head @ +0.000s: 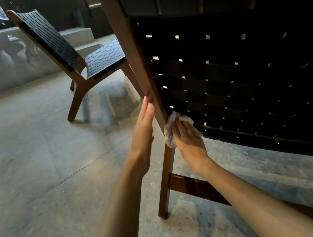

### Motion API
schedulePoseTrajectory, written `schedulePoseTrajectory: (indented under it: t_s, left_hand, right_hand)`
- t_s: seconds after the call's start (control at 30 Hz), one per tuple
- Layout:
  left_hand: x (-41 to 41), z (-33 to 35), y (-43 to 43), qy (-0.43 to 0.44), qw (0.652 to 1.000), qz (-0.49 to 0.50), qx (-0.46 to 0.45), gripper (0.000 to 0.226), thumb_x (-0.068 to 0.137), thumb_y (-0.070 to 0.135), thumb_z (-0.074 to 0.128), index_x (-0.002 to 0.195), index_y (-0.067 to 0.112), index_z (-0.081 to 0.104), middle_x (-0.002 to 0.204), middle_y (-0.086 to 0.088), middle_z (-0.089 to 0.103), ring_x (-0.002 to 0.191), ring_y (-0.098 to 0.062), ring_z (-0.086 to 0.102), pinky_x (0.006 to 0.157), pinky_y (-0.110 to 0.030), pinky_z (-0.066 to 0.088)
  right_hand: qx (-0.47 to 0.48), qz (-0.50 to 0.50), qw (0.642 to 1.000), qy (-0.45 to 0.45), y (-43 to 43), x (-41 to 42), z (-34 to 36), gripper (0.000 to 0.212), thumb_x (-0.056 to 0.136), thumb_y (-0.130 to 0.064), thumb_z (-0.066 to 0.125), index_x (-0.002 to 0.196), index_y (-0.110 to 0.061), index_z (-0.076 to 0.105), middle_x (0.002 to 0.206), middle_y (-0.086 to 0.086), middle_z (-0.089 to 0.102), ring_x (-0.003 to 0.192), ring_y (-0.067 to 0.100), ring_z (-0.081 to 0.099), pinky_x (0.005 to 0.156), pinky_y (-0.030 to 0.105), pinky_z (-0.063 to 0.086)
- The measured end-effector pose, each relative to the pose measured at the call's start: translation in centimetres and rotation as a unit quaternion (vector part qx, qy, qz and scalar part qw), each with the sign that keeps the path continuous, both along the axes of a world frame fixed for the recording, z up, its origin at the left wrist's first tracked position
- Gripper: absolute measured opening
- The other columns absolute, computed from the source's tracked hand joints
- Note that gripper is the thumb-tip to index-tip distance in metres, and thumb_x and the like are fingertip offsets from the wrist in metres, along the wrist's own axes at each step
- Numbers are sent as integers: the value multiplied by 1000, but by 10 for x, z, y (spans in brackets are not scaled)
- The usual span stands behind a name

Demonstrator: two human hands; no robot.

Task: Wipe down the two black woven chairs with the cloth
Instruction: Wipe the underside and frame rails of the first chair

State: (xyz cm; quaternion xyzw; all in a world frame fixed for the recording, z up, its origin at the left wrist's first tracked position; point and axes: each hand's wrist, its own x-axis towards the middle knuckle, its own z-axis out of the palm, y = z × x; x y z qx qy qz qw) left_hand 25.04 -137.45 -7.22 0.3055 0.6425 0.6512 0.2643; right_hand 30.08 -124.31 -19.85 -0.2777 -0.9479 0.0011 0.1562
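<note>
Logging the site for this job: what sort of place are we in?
Probably a lounge or lobby seating area: a near woven chair, a matching far chair, and a polished stone floor.

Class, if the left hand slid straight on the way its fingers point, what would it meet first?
Most likely the near chair's wooden side rail: the left hand points up along it, fingertips seemingly at its edge, though depth is unclear.
</note>
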Motion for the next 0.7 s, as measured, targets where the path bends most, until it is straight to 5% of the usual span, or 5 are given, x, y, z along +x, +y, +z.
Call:
schedulePoseTrajectory:
  t_s: [0.13, 0.3, 0.4, 0.5, 0.7]
  left_hand:
    - [18, -19, 2, 65, 996, 0, -65, 52, 101, 26, 43, 149, 30, 25, 155, 9, 27, 139, -11, 27, 99, -25, 28]
    - [44, -40, 8, 115, 983, -11, -141, 54, 99, 5, 40, 148, 25, 28, 151, 4, 35, 114, 4, 32, 79, 0, 27]
    - [54, -47, 12, 148, 975, -28, -166, 59, 97, -1, 39, 148, 26, 28, 152, 2, 35, 127, -3, 33, 93, -11, 31]
    - [63, -54, 20, 158, 966, -31, -201, 64, 95, -4, 38, 150, 24, 22, 155, -1, 28, 142, -19, 26, 111, -33, 28]
    - [85, -61, 35, 223, 944, -79, -232, 64, 96, -1, 43, 150, 27, 22, 157, 1, 25, 143, -22, 25, 106, -27, 31]
  right_hand:
    - [34, 4, 997, -70, 12, 0, 8, 88, 85, -9, 64, 151, -9, 6, 155, 16, 19, 141, 31, 26, 113, 43, 28]
    - [120, 20, 981, -151, 18, 17, 12, 67, 100, -16, 42, 153, -11, 0, 158, 15, 9, 142, 33, 22, 113, 44, 32]
    - [154, 23, 978, -140, 26, 43, 6, 58, 103, -18, 34, 153, -10, 5, 159, 14, 15, 137, 31, 35, 112, 38, 32]
    - [81, 27, 984, -157, 36, 76, 0, 60, 93, -15, -6, 151, -7, 3, 158, 15, 9, 143, 34, 17, 118, 42, 13]
    - [-119, -28, 979, -162, 33, 165, 11, 58, 100, -19, 38, 152, -30, 14, 160, -11, 3, 147, 10, -1, 116, 26, 2]
